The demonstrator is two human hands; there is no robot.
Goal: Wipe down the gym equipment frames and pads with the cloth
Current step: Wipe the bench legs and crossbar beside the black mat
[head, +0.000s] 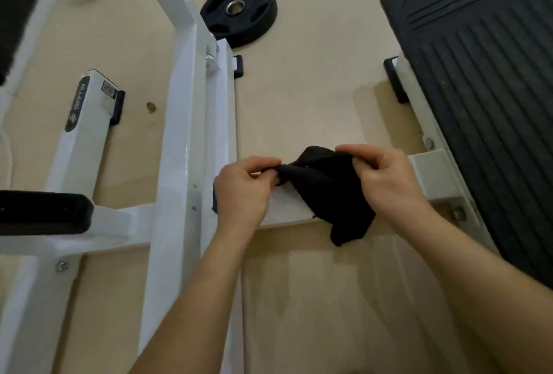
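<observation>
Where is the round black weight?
In the head view, the round black weight lies flat on the floor near the top middle, just right of the white frame.

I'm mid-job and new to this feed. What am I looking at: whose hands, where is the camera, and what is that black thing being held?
There is one picture, taken by a camera worn on the person's head and looking down at their own bare arms. No robot is involved. The left hand and the right hand both pinch a black cloth, which is bunched between them over a white crossbar of a gym machine. Whether the cloth touches the crossbar I cannot tell. The white frame runs up the left of the view, with a black pad at the far left. On the right is a ribbed black platform. A black weight plate lies on the beige floor beyond the hands.
</observation>
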